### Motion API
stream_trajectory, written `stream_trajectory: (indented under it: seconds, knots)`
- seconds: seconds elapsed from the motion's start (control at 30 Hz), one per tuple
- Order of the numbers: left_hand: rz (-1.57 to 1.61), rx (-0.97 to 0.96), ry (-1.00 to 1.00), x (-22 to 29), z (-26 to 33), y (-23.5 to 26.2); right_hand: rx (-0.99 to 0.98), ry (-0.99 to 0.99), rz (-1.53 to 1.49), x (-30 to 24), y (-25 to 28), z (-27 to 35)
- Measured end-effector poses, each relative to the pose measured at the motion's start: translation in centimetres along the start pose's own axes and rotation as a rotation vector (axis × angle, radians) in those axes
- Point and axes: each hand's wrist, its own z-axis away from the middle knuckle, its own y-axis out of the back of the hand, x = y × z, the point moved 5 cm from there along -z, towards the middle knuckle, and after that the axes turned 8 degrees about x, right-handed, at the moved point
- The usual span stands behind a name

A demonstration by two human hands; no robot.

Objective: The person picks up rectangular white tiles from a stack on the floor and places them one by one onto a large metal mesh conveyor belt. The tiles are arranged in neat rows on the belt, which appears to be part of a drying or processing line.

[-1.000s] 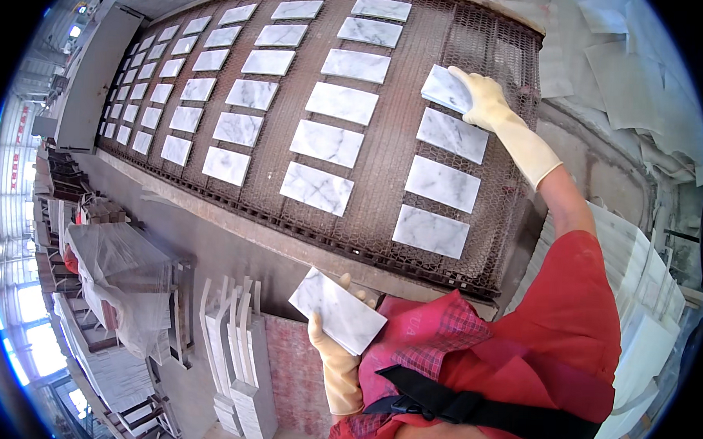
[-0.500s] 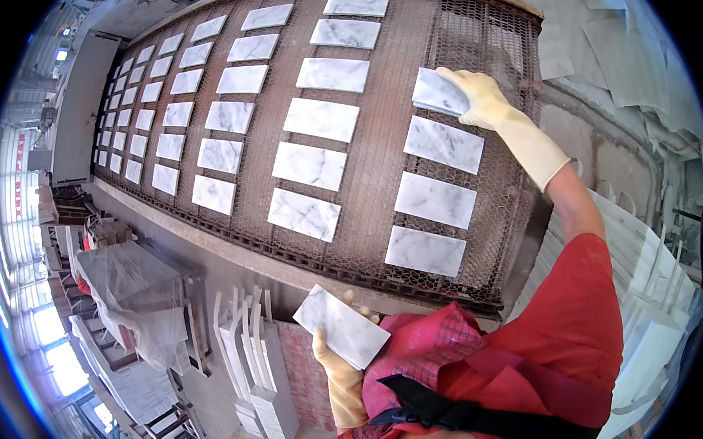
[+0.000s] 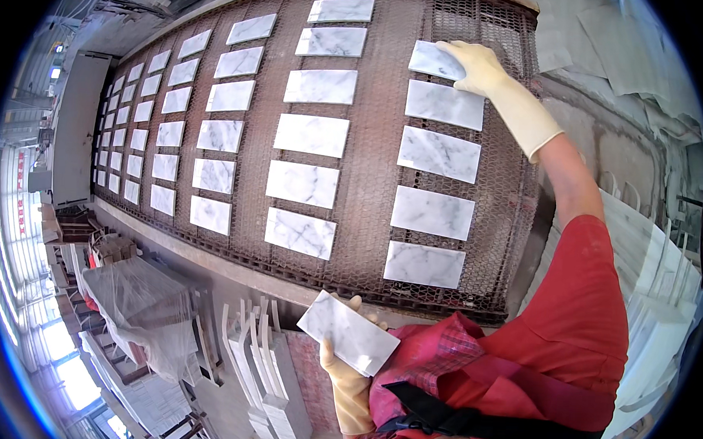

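Observation:
My left hand (image 3: 347, 376), in a cream rubber glove, holds a white marble tile (image 3: 348, 333) with grey veins tilted near my waist, over the belt's near edge. The thumb lies at one edge; the other fingers wrap behind and are partly hidden. My right hand (image 3: 478, 70), gloved likewise, reaches to the far end of the rightmost row and grips the right end of another marble tile (image 3: 433, 60). Just nearer than that tile lies a marble tile (image 3: 444, 105) flat on the brown wire-mesh belt (image 3: 374, 154), with several more in line toward me.
Rows of similar tiles (image 3: 312, 136) spread leftward along the belt toward a grey machine housing (image 3: 81, 129). Upright white slabs (image 3: 263, 357) stand below the belt's near edge, beside a plastic-wrapped stack (image 3: 147, 313). Stacked white slabs (image 3: 645, 311) lie to my right.
My right hand has moved farther away with one tile, and another now lies apart on the belt just nearer. My left hand still holds its tile. The view has shifted slightly.

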Motion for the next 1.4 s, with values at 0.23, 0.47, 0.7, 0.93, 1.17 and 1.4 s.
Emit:
stream_trajectory:
  seconds: [0.23,0.47,0.7,0.93,1.17,1.4]
  knots:
    - [0.009,-0.121,0.142,-0.5,-0.7,-0.4,0.176,0.003,0.375,-2.6,1.2,3.2]
    - [0.002,-0.082,0.059,-1.3,-0.1,0.1,0.073,-0.054,0.243,-0.9,0.8,3.3]
    - [-0.002,-0.144,0.078,-1.7,1.0,0.4,0.002,-0.055,0.227,-1.3,0.7,2.8]
    - [-0.084,-0.164,0.082,-1.7,1.5,-1.2,-0.009,-0.137,0.226,-0.6,0.8,2.6]
    - [-0.134,-0.104,-0.093,-0.7,-0.7,-3.9,-0.583,0.153,-0.951,-20.6,6.4,18.2]
    - [-0.377,-0.008,-0.156,-0.9,-3.1,-5.2,-0.740,-0.281,-1.443,-28.4,4.1,28.8]
